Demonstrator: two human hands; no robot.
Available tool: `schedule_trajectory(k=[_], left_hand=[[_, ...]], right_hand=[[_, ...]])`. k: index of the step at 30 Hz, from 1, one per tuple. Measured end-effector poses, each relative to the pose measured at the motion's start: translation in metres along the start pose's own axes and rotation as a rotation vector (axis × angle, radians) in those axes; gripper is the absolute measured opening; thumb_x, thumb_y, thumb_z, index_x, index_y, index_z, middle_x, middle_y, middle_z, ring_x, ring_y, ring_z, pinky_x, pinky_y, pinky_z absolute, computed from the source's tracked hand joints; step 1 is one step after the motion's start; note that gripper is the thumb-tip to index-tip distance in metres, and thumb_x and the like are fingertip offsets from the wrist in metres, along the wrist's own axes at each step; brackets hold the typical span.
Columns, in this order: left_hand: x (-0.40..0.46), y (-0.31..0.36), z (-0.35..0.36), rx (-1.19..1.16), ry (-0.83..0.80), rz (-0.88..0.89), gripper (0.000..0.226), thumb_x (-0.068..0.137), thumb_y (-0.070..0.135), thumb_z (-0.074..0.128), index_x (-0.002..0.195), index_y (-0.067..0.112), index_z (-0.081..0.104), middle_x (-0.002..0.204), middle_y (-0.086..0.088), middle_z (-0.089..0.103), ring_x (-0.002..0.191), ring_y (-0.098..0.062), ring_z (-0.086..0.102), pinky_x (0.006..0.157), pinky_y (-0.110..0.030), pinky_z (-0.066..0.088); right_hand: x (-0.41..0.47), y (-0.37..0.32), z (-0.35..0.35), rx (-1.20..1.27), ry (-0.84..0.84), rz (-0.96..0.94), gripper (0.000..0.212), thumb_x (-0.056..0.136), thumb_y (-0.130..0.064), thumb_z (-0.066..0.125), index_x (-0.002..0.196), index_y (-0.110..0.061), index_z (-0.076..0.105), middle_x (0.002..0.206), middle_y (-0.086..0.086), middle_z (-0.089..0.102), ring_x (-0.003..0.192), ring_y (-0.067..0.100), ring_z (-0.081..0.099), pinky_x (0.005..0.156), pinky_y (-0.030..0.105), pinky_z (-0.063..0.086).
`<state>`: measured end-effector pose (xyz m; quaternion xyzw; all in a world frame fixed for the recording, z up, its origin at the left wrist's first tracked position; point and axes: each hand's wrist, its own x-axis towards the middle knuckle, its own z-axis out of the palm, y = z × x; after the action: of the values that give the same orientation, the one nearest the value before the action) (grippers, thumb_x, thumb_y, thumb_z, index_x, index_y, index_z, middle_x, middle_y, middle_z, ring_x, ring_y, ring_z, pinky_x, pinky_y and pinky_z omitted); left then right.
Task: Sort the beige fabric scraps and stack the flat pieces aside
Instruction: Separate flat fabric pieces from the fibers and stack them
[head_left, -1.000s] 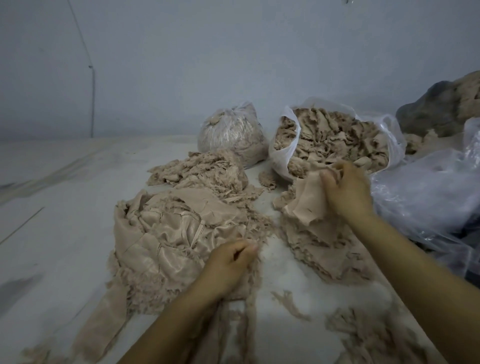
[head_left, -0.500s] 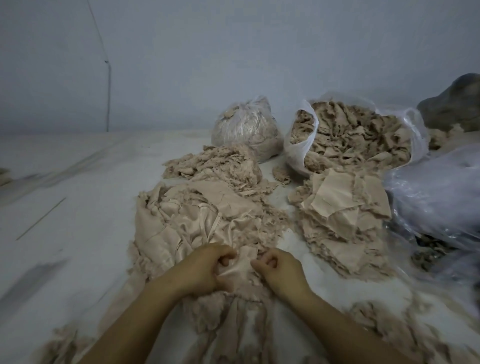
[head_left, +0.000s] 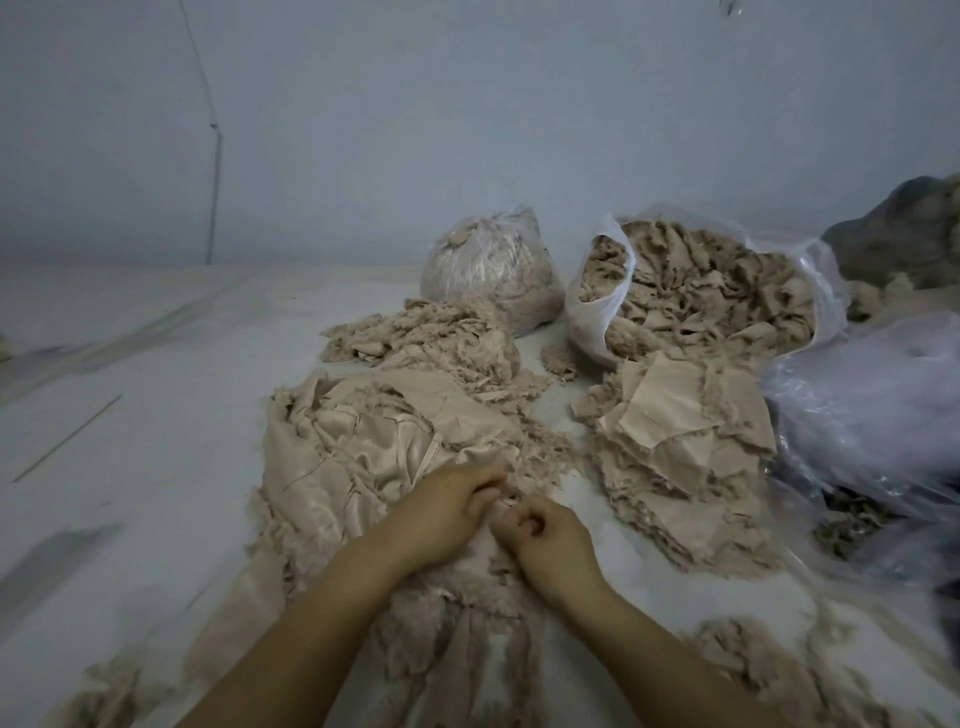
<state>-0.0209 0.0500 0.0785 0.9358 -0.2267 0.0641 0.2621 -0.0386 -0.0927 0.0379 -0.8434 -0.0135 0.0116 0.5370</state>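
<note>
Left hand (head_left: 447, 506) curled; right hand (head_left: 545, 540) curled, adjacent.

This is looking like a sewing workshop's scrap corner. Heaps of beige cloth scraps (head_left: 363, 457) are lying on a bare pale floor (head_left: 130, 415). Behind the heaps, plastic bags (head_left: 597, 312) are sitting stuffed with more scraps. Behind the bags, a plain grey wall (head_left: 467, 104) is standing.

Bare forearms (head_left: 311, 623), no sleeves
</note>
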Motion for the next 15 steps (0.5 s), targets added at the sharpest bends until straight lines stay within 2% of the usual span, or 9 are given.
schedule_trajectory(k=[3,4,6,8,10,12,15], left_hand=[[-0.002,-0.005,0.002,0.036,-0.084,-0.079,0.032,0.099,0.028,0.044,0.126,0.015,0.054,0.122,-0.005,0.061,0.112,-0.021,0.054,0.089,-0.025,0.036],[-0.002,-0.008,0.002,0.094,-0.135,-0.115,0.028,0.098,0.029,0.046,0.120,0.015,0.057,0.117,-0.006,0.063,0.107,-0.023,0.055,0.087,-0.028,0.039],[-0.001,-0.011,0.003,0.162,-0.254,-0.181,0.014,0.094,0.023,0.050,0.094,0.015,0.062,0.100,-0.007,0.065,0.094,-0.023,0.057,0.082,-0.033,0.044],[-0.001,-0.011,0.005,0.040,-0.255,-0.223,0.016,0.091,0.011,0.048,0.077,0.015,0.055,0.086,-0.004,0.062,0.084,-0.018,0.055,0.079,-0.035,0.044],[-0.001,-0.008,0.005,-0.143,-0.186,-0.277,0.016,0.093,0.007,0.044,0.079,0.011,0.051,0.080,-0.002,0.057,0.076,-0.014,0.052,0.073,-0.031,0.044],[-0.003,-0.007,0.003,-0.245,-0.170,-0.309,0.016,0.095,0.009,0.042,0.083,0.010,0.052,0.077,0.001,0.057,0.070,-0.009,0.052,0.071,-0.029,0.045],[-0.007,-0.003,0.001,-0.283,-0.091,-0.204,0.013,0.097,0.016,0.047,0.101,0.015,0.060,0.092,0.005,0.060,0.085,-0.008,0.055,0.084,-0.027,0.044]], right_hand=[[-0.001,0.000,-0.003,0.054,0.071,-0.015,0.025,0.090,-0.022,0.061,0.068,-0.020,0.050,0.065,-0.009,0.052,0.062,0.006,0.047,0.060,0.019,0.038],[0.000,0.001,-0.005,0.028,0.080,0.008,0.029,0.092,-0.024,0.058,0.066,-0.019,0.046,0.064,-0.008,0.050,0.062,0.007,0.045,0.060,0.021,0.037],[0.000,0.006,-0.008,-0.033,0.056,0.058,0.032,0.094,-0.032,0.055,0.067,-0.018,0.044,0.066,-0.005,0.050,0.065,0.011,0.046,0.063,0.027,0.037],[-0.001,0.008,-0.008,-0.081,-0.007,0.091,0.035,0.092,-0.043,0.055,0.069,-0.018,0.048,0.068,-0.005,0.053,0.068,0.012,0.050,0.064,0.026,0.038],[-0.002,0.009,-0.006,-0.064,-0.042,0.088,0.037,0.090,-0.044,0.059,0.064,-0.020,0.047,0.061,-0.009,0.050,0.063,0.010,0.048,0.061,0.024,0.037],[-0.003,0.008,-0.004,0.085,-0.041,0.085,0.035,0.089,-0.031,0.065,0.059,-0.020,0.050,0.056,-0.009,0.048,0.058,0.010,0.045,0.059,0.024,0.036],[-0.007,0.002,-0.004,0.203,-0.012,-0.037,0.026,0.089,-0.017,0.065,0.067,-0.017,0.052,0.062,-0.009,0.048,0.061,0.008,0.043,0.062,0.022,0.037]])
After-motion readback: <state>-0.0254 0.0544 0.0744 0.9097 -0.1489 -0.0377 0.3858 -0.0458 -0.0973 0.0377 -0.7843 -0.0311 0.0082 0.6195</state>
